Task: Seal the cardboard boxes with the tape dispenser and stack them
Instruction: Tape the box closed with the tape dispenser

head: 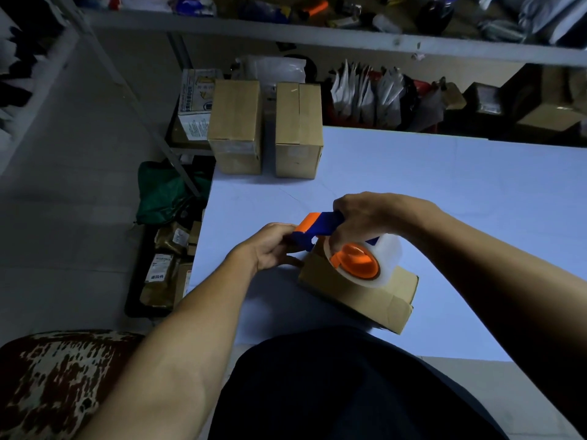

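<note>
right hand (365, 214): you've got it wrapped round the tape dispenser (336, 242) handle
left hand (270, 246): pinching the dispenser's front end, at the box edge
box (359, 290): on the table (444, 192), right under the dispenser
other 2 boxes (266, 128): upright at the table's far-left corner

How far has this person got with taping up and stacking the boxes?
Done, it seems: two closed boxes stand side by side at the table's far corner, one with visible tape, not stacked. In hand: the right hand grips the tape dispenser on a third box, and the left hand is at its front end. Left: finish this seal, then stack.
</note>
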Demonstrator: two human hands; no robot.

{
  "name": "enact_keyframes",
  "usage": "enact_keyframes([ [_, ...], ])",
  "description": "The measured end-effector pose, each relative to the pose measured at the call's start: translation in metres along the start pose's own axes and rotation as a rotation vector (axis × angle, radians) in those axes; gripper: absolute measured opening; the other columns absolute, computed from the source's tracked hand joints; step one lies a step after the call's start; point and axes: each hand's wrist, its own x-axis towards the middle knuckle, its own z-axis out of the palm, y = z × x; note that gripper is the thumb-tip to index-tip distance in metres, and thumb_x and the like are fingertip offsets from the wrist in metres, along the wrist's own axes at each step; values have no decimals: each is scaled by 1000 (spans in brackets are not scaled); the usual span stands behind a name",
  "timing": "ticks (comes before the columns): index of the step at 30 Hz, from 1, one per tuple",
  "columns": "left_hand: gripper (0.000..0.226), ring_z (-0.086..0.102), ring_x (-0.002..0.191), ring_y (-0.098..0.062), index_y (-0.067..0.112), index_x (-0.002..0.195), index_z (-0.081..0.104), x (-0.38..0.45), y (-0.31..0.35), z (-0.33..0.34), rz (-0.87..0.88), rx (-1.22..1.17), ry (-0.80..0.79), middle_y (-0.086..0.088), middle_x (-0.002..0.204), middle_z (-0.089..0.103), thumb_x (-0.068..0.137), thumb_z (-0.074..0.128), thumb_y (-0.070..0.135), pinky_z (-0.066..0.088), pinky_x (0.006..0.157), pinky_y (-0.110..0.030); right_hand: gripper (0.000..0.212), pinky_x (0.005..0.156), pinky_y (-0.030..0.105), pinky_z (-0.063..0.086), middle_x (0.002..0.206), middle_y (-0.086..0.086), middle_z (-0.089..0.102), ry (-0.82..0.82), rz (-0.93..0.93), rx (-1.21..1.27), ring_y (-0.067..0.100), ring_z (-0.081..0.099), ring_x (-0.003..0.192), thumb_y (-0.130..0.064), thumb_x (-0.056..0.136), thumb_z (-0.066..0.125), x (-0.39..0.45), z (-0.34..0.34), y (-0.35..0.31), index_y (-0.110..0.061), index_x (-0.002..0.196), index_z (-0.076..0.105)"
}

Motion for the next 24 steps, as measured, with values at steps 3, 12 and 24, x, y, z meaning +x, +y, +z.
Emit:
enact_keyframes([
  [3, 23, 68, 70, -16, 4, 97, 65, -1, 0, -4, -85, -14, -27, -6, 77, 62, 97, 42, 3, 57, 64, -40, 50, 84, 34, 55, 104, 2, 65, 0, 12, -14, 19, 64, 90, -47, 80, 73, 1, -2, 1, -22, 119, 54],
  [12, 21, 59, 65, -21, 7, 90, 56, -13, -1, 10, -227, -75, -47, -6, 62, 54, 103, 39, 6, 50, 79, -60, 54, 89, 39, 56, 106, 4, 65, 75, -6, -65, 22, 63, 92, -47, 82, 71, 6, 1, 2, -20, 125, 51],
  [24, 22, 61, 70, -21, 4, 95, 58, -9, -6, 23, -168, -240, 171, -8, 74, 55, 99, 38, -3, 52, 62, -54, 48, 73, 33, 54, 93, 4, 64, 100, 11, -107, 22, 63, 83, -47, 78, 73, -7, 1, 1, -19, 114, 58],
])
